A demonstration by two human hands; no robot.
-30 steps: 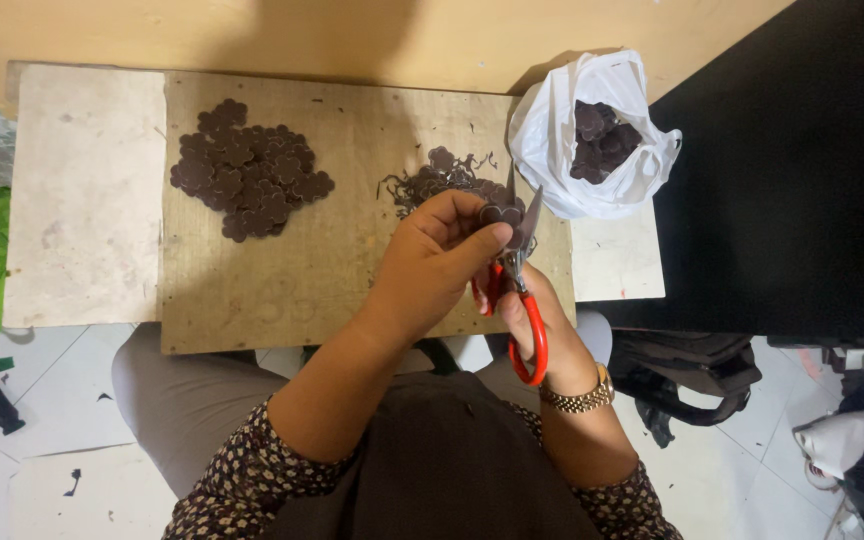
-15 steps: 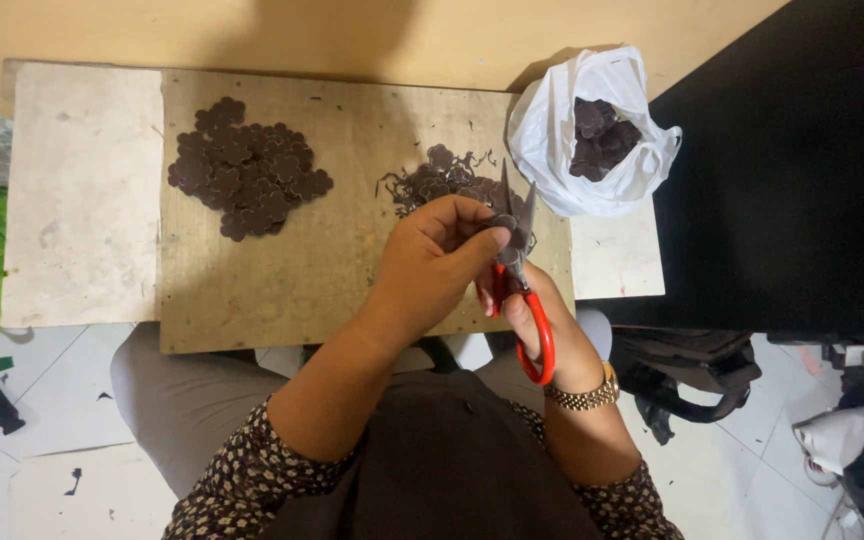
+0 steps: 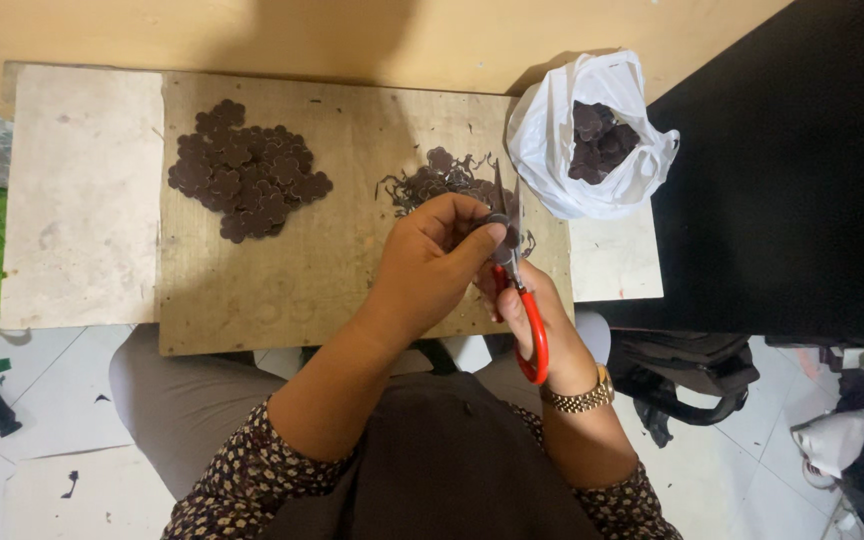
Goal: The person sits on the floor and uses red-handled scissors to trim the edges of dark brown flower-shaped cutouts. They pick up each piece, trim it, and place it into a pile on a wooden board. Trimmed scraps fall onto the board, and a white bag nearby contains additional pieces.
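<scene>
Head view: a small dark piece (image 3: 497, 221) is pinched between the thumb and fingers of the left hand (image 3: 432, 265), over the front edge of the board (image 3: 352, 270). Red scissors (image 3: 522, 305) are gripped by the right hand (image 3: 537, 315), fingers curled through the handles. Dark scraps (image 3: 432, 185) are piled just behind. A heap of dark cut shapes (image 3: 247, 170) is seen near the board's back left corner.

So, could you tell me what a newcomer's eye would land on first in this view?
Probably the red-handled scissors in the right hand, blades up beside a small dark piece pinched by the left hand at the middle of the wooden board. Next, the pile of dark flower-shaped pieces at the board's upper left, and the white plastic bag of dark pieces at upper right.
</scene>
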